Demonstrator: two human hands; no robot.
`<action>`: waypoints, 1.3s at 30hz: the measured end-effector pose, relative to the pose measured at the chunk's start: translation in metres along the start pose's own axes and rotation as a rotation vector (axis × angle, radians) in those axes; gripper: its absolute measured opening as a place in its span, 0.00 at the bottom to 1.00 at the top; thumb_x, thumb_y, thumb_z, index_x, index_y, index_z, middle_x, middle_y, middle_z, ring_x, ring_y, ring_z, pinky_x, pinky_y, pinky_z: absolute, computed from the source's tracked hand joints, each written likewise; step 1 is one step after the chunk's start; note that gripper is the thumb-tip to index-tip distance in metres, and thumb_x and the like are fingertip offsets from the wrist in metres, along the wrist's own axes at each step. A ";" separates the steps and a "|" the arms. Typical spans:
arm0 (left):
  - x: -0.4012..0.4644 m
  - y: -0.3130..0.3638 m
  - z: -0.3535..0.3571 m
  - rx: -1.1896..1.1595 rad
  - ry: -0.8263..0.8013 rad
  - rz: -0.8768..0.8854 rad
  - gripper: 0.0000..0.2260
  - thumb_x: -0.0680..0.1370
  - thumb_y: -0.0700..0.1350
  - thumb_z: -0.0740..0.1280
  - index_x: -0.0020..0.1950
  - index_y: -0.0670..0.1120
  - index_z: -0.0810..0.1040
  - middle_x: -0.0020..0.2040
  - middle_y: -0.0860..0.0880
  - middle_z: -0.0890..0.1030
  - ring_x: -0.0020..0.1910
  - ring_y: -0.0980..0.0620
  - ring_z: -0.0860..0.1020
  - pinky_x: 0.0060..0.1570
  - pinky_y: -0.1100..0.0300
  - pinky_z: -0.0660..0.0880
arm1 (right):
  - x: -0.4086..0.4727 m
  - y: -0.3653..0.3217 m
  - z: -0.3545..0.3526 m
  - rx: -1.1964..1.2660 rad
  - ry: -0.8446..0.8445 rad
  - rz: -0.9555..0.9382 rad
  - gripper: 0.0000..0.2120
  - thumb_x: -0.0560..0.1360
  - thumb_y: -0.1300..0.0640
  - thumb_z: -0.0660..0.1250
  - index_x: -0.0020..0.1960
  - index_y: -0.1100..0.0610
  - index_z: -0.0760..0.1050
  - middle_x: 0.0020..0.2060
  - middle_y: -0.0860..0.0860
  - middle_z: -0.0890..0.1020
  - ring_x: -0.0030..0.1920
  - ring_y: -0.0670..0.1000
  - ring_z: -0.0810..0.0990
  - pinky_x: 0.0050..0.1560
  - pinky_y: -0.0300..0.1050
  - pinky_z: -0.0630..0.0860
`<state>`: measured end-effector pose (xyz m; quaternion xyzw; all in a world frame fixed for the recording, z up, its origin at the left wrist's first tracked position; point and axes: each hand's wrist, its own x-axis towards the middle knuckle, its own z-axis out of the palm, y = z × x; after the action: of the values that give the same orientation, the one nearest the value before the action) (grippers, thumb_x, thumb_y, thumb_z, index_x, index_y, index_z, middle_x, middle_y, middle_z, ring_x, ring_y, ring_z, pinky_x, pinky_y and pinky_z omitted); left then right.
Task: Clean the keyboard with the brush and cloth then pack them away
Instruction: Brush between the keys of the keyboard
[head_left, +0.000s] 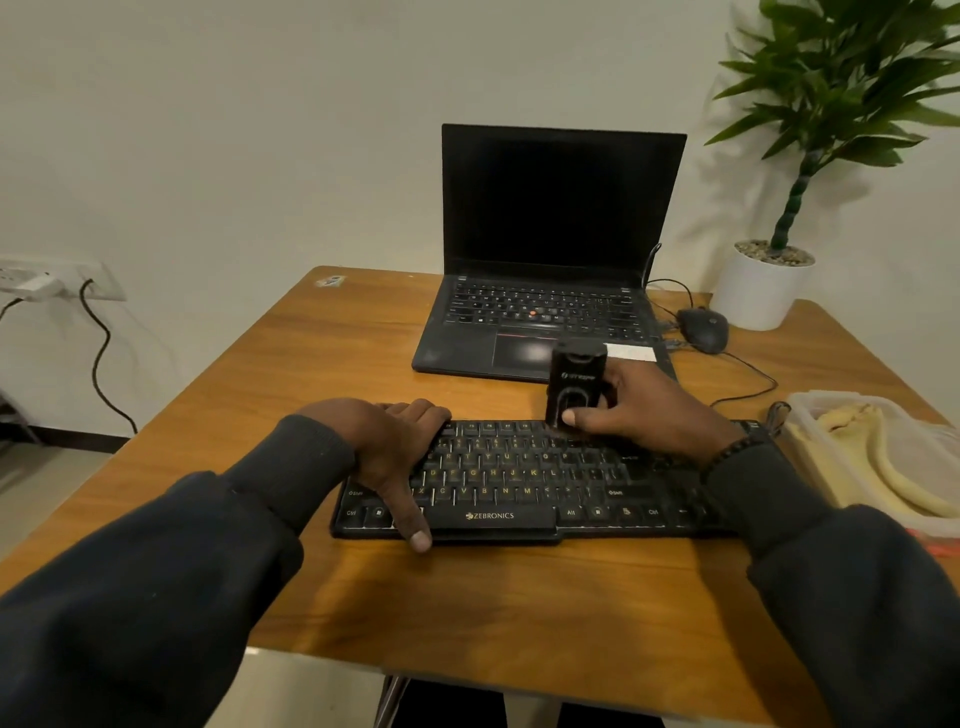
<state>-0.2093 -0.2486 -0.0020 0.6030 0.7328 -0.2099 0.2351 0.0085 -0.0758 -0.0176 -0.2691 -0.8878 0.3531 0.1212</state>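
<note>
Black keyboard (524, 480) lies across the wooden worktop (467, 597), in front of an open laptop (550, 249). Left hand (395, 447) grips its left end, fingers over the far edge, thumb at the near edge. Right hand (649, 410) holds the upright black brush (574, 387) against the top key rows. Yellow cloth (878, 457) sits in a clear box (810, 452) just right of the keyboard.
</note>
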 end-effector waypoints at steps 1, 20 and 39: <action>0.000 0.000 0.000 0.002 -0.005 -0.003 0.61 0.62 0.64 0.79 0.80 0.52 0.40 0.80 0.52 0.50 0.78 0.45 0.53 0.75 0.40 0.57 | -0.001 0.001 0.001 -0.056 0.012 -0.013 0.20 0.72 0.54 0.74 0.61 0.48 0.72 0.48 0.40 0.79 0.47 0.36 0.78 0.43 0.30 0.73; 0.020 0.082 -0.014 -0.111 0.251 0.177 0.60 0.62 0.66 0.77 0.81 0.46 0.45 0.80 0.45 0.50 0.78 0.40 0.53 0.75 0.43 0.55 | -0.018 0.024 -0.015 0.030 0.052 0.032 0.17 0.72 0.49 0.73 0.58 0.48 0.72 0.46 0.38 0.78 0.46 0.34 0.77 0.45 0.31 0.73; 0.033 0.099 -0.020 0.106 0.161 0.099 0.59 0.60 0.70 0.76 0.79 0.44 0.52 0.75 0.46 0.58 0.74 0.43 0.58 0.74 0.43 0.60 | -0.016 0.042 -0.031 0.035 0.093 0.159 0.18 0.72 0.48 0.72 0.58 0.54 0.75 0.48 0.45 0.82 0.46 0.42 0.80 0.41 0.34 0.73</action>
<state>-0.1194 -0.1927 -0.0082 0.6649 0.7066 -0.1876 0.1534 0.0505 -0.0421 -0.0243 -0.3525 -0.8507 0.3644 0.1386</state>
